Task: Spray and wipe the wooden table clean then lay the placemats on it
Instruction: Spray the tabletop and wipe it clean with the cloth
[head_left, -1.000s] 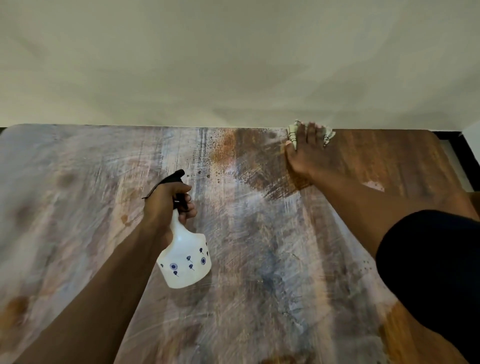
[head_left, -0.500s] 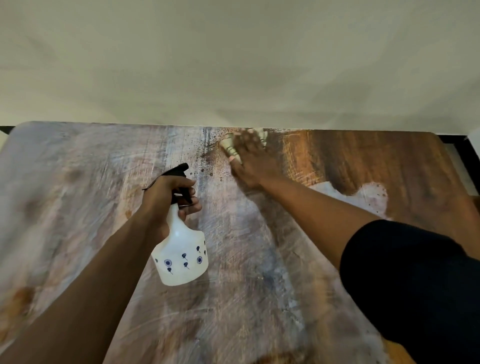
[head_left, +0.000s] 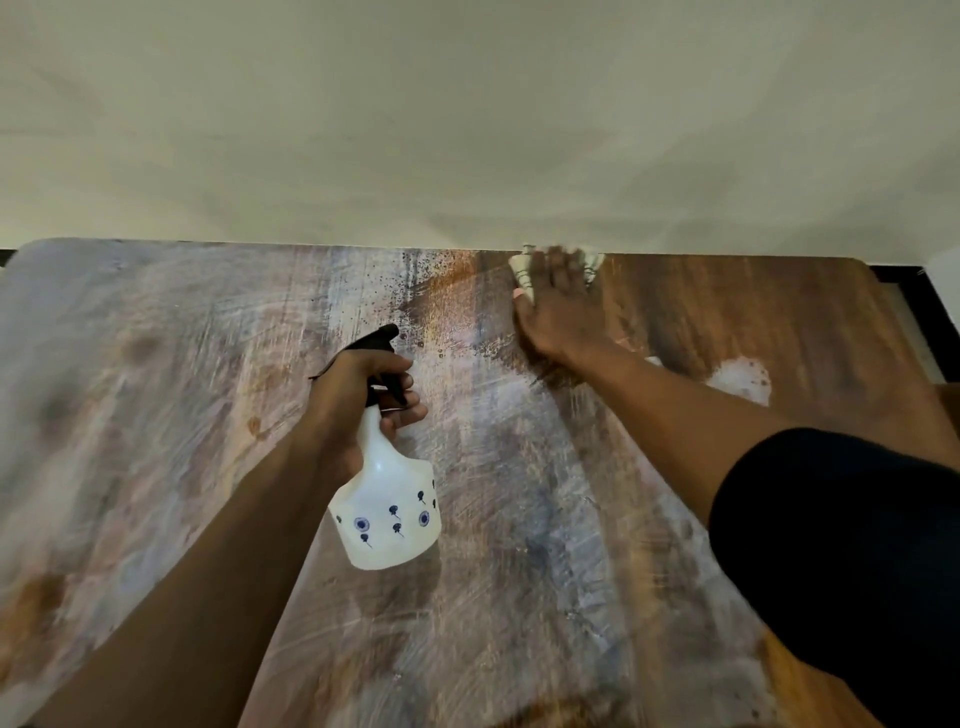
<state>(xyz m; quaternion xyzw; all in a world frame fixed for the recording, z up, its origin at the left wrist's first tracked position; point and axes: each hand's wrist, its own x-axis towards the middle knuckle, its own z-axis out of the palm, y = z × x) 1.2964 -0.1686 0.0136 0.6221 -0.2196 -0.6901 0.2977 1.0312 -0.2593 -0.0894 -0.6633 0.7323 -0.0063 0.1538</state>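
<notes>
The wooden table (head_left: 519, 519) fills the lower view, its top hazy with whitish smears on the left and middle and darker bare wood on the right. My left hand (head_left: 358, 400) grips the neck of a white spray bottle (head_left: 389, 509) with a black trigger head and small blue marks, held above the table's middle. My right hand (head_left: 558, 306) lies flat on a pale cloth (head_left: 522, 273) at the table's far edge; only the cloth's ends show past my fingers. No placemats are in view.
A plain cream wall (head_left: 467, 130) rises right behind the table's far edge. A white patch (head_left: 740, 379) sits on the dark wood at the right. A black strip (head_left: 919, 306) runs past the table's right corner.
My right hand swept the cloth left along the far edge, then back to the right. The left hand with the bottle stayed roughly where it was.
</notes>
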